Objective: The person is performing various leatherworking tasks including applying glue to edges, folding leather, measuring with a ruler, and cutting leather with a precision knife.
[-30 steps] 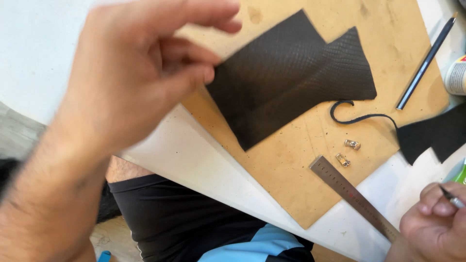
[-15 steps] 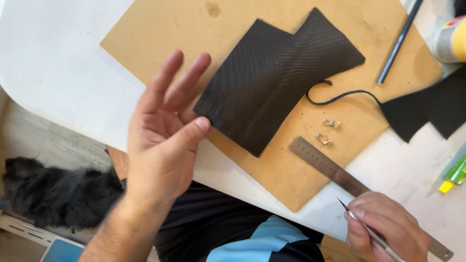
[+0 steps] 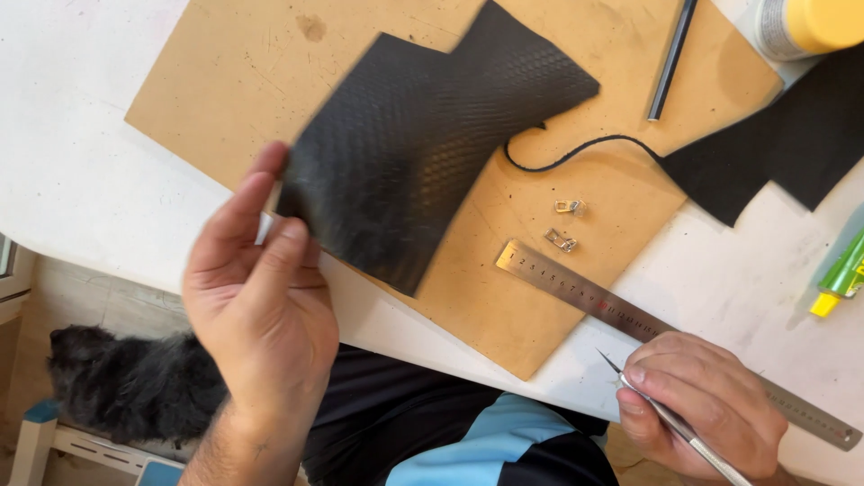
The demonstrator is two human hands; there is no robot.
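A black textured leather piece (image 3: pixel 423 135) lies on a brown cutting board (image 3: pixel 225 99). My left hand (image 3: pixel 261 306) is at the piece's lower left edge, pinching that corner between thumb and fingers; the edge looks slightly lifted and blurred. At the bottom right, my right hand (image 3: pixel 702 405) grips a thin metal craft knife (image 3: pixel 648 405), blade pointing up-left. That hand rests over the steel ruler (image 3: pixel 576 283), which lies slanted across the board's lower corner and the white table (image 3: pixel 72 153).
Two small metal clips (image 3: pixel 565 223) and a thin black cord (image 3: pixel 576 153) lie on the board. A second black leather piece (image 3: pixel 774 144), a dark rod (image 3: pixel 670 63), a yellow-capped container (image 3: pixel 810 22) and a green-yellow tube (image 3: pixel 841 279) are at the right. A black furry animal (image 3: pixel 126 382) lies on the floor.
My left hand has moved up from below the table edge and taken hold of the leather's lower left corner. The right hand with the knife stays near the ruler.
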